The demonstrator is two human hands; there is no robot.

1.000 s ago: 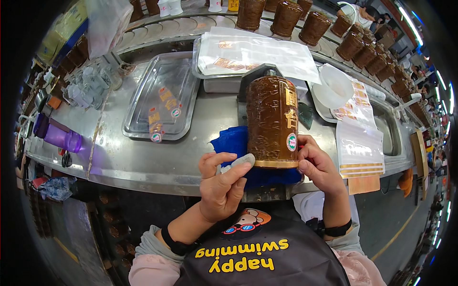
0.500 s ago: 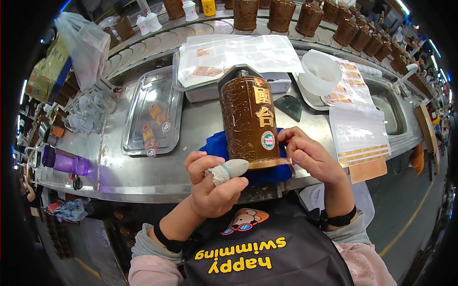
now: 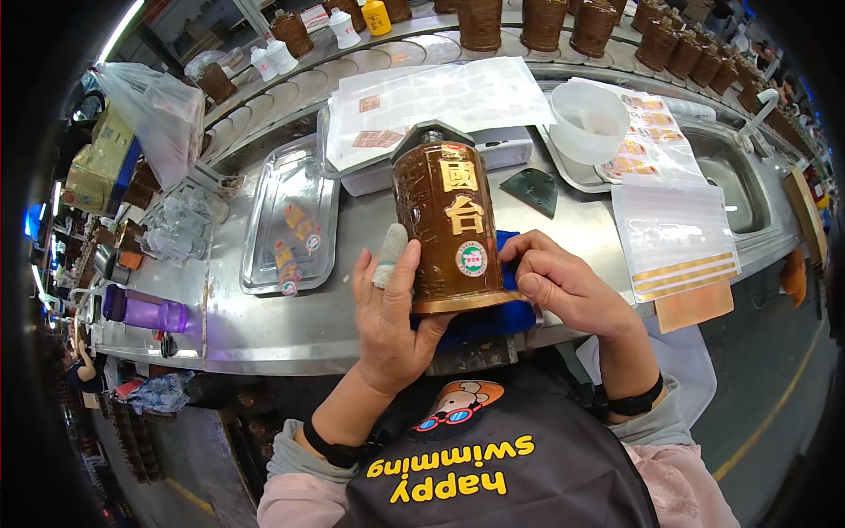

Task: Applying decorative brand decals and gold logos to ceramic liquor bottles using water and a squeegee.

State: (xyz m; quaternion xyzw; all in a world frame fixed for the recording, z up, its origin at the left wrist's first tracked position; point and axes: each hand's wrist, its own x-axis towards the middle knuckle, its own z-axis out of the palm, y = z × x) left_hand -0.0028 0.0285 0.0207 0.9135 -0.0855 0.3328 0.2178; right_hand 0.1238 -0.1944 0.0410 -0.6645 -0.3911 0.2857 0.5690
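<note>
A brown glazed bottle with gold raised characters and a round green-and-white sticker leans over a blue cloth in front of me. A gold strip runs round its base. My left hand grips the bottle's lower left side, fingers along the wall and thumb by the base. One finger wears a pale cloth finger cover. My right hand is closed at the lower right of the bottle, thumb and forefinger pinched by the strip's end; the fingertips partly hide what they hold.
Left of the bottle, a clear tray holds several labels. Behind it lie white sheets and a dark green scraper-like piece. To the right are a translucent tub, label sheets and a sink. Brown bottles line the conveyor.
My left hand has turned from a curled hold near the base to fingers laid up the bottle's left side. The bottle stands a little more upright. My right hand stays by the strip's end.
</note>
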